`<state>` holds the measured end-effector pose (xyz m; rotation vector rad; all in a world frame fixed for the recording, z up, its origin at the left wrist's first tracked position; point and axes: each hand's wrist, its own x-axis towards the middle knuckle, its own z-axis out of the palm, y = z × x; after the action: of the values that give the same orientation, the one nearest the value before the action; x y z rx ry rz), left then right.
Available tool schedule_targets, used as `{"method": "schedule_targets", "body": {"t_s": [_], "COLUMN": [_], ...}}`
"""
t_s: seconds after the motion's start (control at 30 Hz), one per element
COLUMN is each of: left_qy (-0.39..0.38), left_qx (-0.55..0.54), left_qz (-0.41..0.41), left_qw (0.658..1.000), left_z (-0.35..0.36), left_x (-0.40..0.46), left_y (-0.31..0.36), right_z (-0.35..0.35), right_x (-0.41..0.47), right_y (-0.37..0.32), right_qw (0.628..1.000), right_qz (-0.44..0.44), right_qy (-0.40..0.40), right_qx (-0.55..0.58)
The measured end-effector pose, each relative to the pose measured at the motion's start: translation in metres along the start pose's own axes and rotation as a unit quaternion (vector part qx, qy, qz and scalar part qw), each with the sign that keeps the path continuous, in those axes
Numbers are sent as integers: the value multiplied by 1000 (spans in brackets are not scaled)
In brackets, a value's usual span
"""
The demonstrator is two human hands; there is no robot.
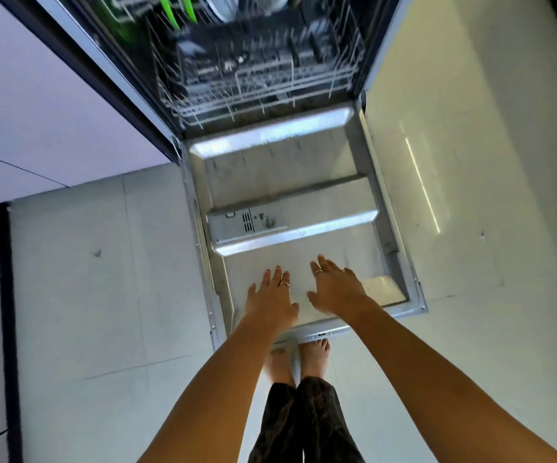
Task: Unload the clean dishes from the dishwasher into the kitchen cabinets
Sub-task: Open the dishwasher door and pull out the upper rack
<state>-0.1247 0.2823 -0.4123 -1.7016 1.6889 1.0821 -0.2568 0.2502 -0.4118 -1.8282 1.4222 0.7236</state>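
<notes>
- The dishwasher door [290,195] lies folded down flat in front of the person, its steel inner face up and its long axis running away from the body toward the machine.
- Both hands reach out over the near end of that door. The left hand [272,297] and the right hand [335,289] sit side by side, palms down, with a narrow gap between them.
- The fingers of both hands are straight and slightly spread, and they hold nothing. Whether the palms touch the steel or hover just above it cannot be told.
- The lower rack [257,78] sits beyond the far end of the door, straight ahead of both hands and well apart from them. Neither hand is clearly nearer; the rack's front rail runs crosswise to the arms.
- The near rows of the rack look mostly bare wire. Further back, blurred, stand two green items [178,11] at the left and a pale rounded dish [233,8] near the middle; what else the rack holds is too smeared to name.
- As a judgement, the next move calls for reaching forward over the door to the rack's front rail, or to the dishes at the back.
- The detergent compartment [247,223] sits shut in the door's middle, between hands and rack.
- Bare feet [298,359] stand on the pale floor [103,295] at the door's near edge.
</notes>
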Motion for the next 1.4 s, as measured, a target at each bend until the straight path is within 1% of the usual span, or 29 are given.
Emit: {"method": "schedule_targets", "body": {"t_s": [0.23,0.47,0.63,0.77,0.87,1.0,1.1,1.23,1.4], "left_qy": [110,175,229,269,288,299,315,335,352], "left_qx": [33,45,67,84,111,104,96,91,82], "left_qz": [-1,4,4,5,-5,-26,-32,-36,-39], "left_qw": [993,983,971,959,951,948,944,937,932], "left_z": [-82,-154,-193,-222,-242,-268,-284,-296,-312], "left_x": [-37,-63,-76,-89,-98,-105,-105,-101,-88], "left_y": [9,20,30,34,33,29,28,27,14], "right_z": [-81,-151,-185,-211,-231,-261,-277,-288,-297], "right_x": [-25,-46,-56,-62,-64,-63,-59,-50,-33], "right_y": [-13,-16,-15,-17,-24,-35,-40,-45,-57], "right_qw": [997,992,986,984,982,973,971,972,970], "right_qz": [-26,-41,-57,-65,-75,-100,-104,-100,-96], "right_qy": [62,110,138,152,166,197,214,213,221], "right_qx": [-30,-49,-71,-66,-59,-61,-39,-6,-5]}}
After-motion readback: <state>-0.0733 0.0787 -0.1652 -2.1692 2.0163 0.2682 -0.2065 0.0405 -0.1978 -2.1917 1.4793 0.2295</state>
